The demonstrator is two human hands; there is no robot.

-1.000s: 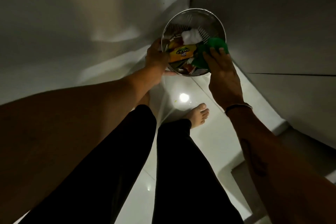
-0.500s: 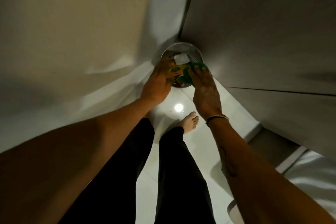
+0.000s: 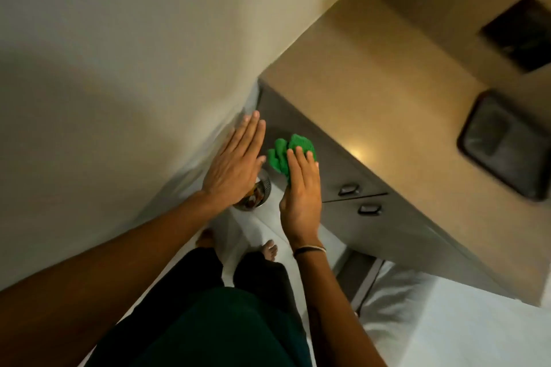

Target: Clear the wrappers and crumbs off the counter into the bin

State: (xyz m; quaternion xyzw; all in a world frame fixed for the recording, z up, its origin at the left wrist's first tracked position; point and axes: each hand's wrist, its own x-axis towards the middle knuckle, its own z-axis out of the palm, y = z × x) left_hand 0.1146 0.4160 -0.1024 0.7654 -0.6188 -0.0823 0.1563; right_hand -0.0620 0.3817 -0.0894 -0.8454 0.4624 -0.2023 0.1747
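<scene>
A small metal mesh bin (image 3: pixel 260 194) stands on the floor in the corner between wall and cabinet, mostly hidden under my left hand; dark and orange wrappers show inside it. My left hand (image 3: pixel 235 162) hovers above the bin, flat, fingers stretched out together, holding nothing. Just right of it, my right hand (image 3: pixel 301 188) holds a crumpled green cloth (image 3: pixel 287 153), which sticks out past the fingertips. The beige counter (image 3: pixel 372 89) runs to the right, well above the bin.
A dark rectangular tray (image 3: pixel 507 143) lies on the counter at the right. Grey cabinet doors with two handles (image 3: pixel 359 198) sit under the counter. A beige wall (image 3: pixel 119 68) fills the left. My bare feet stand on white floor tiles (image 3: pixel 247 232).
Both hands have lifted up out of the bin. The left hand has let go of the yellow wrapper and opened flat. The view rose, bringing the counter top into sight.
</scene>
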